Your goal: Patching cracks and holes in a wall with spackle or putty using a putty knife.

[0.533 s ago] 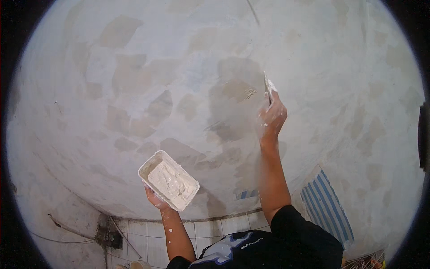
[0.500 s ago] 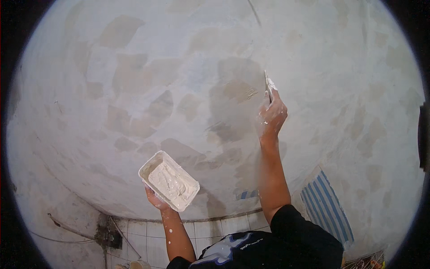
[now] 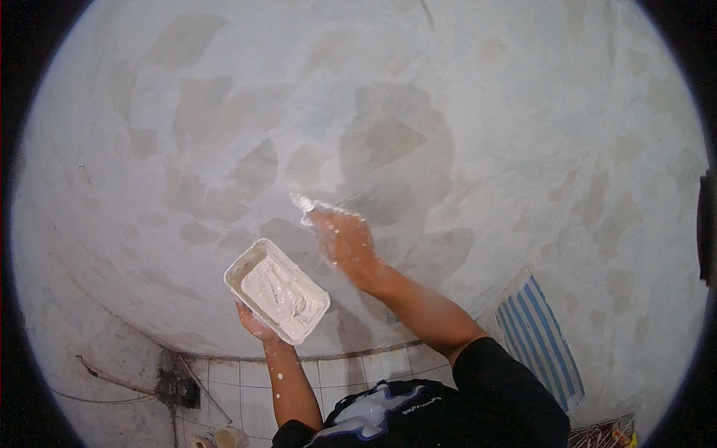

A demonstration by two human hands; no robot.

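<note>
My left hand (image 3: 254, 322) grips a white rectangular tub (image 3: 238, 270) from beneath, with its open top tilted up. Thick off-white putty (image 3: 278, 293) lies inside it, ridged and smeared. My right hand (image 3: 348, 240), spotted with white and slightly blurred, is closed around a putty knife (image 3: 304, 203). White putty coats the knife's visible end, just above and beyond the tub and apart from it. In front of me the pale wall (image 3: 508, 149) bears many beige-grey patches; a smoothed patch (image 3: 390, 142) lies up and right of the knife.
A blue-and-white striped sheet (image 3: 538, 336) hangs at lower right. White tiles (image 3: 258, 388) run along the bottom. A dark hole (image 3: 183, 384) with a cable is at lower left, above a small beige container (image 3: 230, 437). Assorted items (image 3: 609, 435) crowd the bottom right.
My right hand has come down and left from the upper wall with the putty knife, close to the tub. The rough putty on the central patch now looks smooth. The tub has barely shifted.
</note>
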